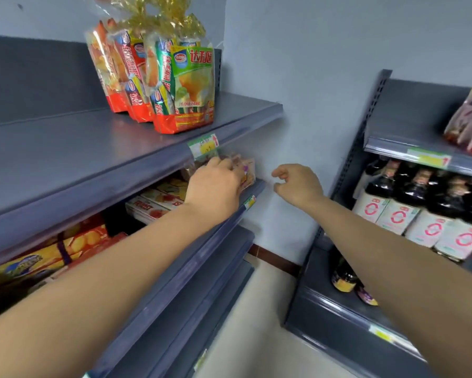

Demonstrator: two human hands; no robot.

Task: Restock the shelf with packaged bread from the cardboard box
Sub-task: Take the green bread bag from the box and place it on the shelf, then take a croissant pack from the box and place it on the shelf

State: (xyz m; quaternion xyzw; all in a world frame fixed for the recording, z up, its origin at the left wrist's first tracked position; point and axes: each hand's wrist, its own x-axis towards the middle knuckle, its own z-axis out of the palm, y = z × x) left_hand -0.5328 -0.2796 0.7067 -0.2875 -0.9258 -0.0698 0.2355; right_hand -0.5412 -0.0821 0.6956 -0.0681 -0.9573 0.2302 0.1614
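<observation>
left hand [215, 184] holds blurred bread pack [247, 173] | right hand [297, 184] loosely curled

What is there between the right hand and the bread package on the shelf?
Nothing. In the head view the stretch from the right hand to the bread package is bare; only the wall shows behind it.

This is a small grocery shop. Grey metal display shelving [98, 148] stands against the wall, and its tiers are fronted by clear strips carrying a printed price label [203, 144]. Matching snack bags [184, 88] stand in a row on the top tier and flat boxes [154, 205] lie beneath. A second rack [409, 115] with a perforated upright [376, 96] holds rows of identical dark bottles [409, 208].
</observation>
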